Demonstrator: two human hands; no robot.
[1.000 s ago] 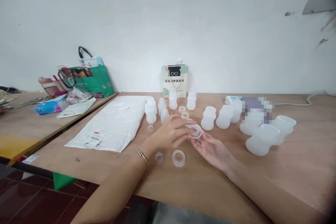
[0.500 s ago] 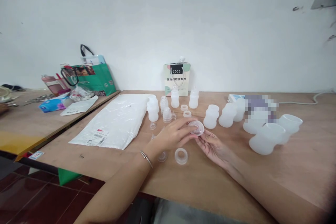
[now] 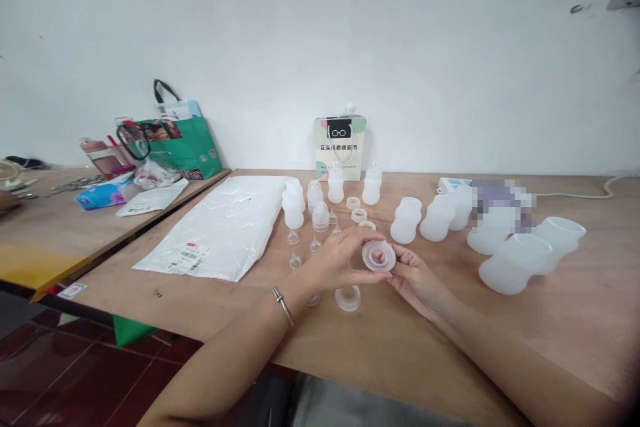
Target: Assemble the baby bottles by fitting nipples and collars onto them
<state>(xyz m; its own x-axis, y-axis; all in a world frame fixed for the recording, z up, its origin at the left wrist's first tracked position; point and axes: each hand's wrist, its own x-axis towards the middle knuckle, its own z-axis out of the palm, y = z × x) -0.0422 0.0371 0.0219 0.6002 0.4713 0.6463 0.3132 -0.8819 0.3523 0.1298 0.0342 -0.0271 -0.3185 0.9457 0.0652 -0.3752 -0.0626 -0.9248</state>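
Between my two hands is a clear baby bottle collar ring [image 3: 379,257], its round opening turned towards me; a nipple seems to sit in it, but I cannot be sure. My left hand [image 3: 345,255] pinches its rim from the left with thumb and fingers. On the other side, my right hand [image 3: 413,271] grips it, some fingers behind it. Just below lies a loose collar ring [image 3: 348,307] on the table. Small clear nipples [image 3: 296,260] are scattered left of my left hand, near capped bottle tops [image 3: 321,217]. More collar rings [image 3: 359,215] lie behind my hands.
Frosted bottle bodies [image 3: 405,221] stand to the right, several of them open-topped [image 3: 517,265]. Bottles with nipples [image 3: 373,185] are near a paper bag [image 3: 340,150]. A white plastic mailer [image 3: 215,227] covers the left. A green bag [image 3: 185,150] sits on the adjoining table.
The held collar ring has tilted to face me, and my left fingers have shifted to its rim. The view has moved slightly.
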